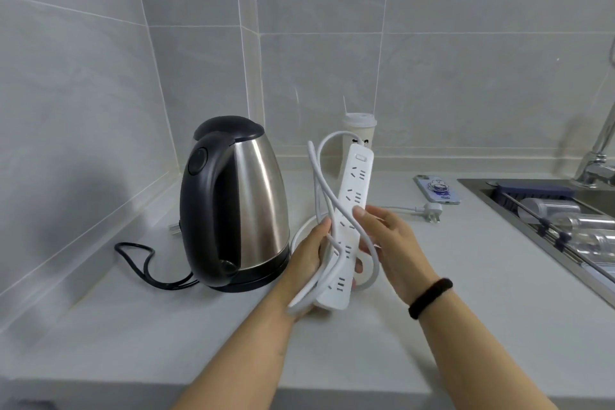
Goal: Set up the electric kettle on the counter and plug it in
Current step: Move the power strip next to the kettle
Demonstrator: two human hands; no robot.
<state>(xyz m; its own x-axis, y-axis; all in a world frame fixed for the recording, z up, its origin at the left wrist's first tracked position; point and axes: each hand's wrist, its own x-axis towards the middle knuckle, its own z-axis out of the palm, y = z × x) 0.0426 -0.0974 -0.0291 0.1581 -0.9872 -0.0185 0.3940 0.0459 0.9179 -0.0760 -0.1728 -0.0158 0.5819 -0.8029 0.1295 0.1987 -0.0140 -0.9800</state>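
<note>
Pale grey tabletop (466, 276) against tiled wall. Found stainless steel electric kettle with black handle (239, 206) seated on base, black cord (146, 263) loose, unplugged. Held white multi-socket power strip (346, 226) aloft: left hand (307, 256) grip around strip and looped white cable, right hand (389, 243) grip on its edge. Plugging remained.

Both hands hold a white power strip (349, 226) upright over the counter (466, 309): the left hand (307, 260) grips it with loops of white cord (321, 183), the right hand (389, 243) pinches its edge. At nine o'clock stands the steel kettle (239, 206); at three o'clock, the sink (532, 210).
</note>
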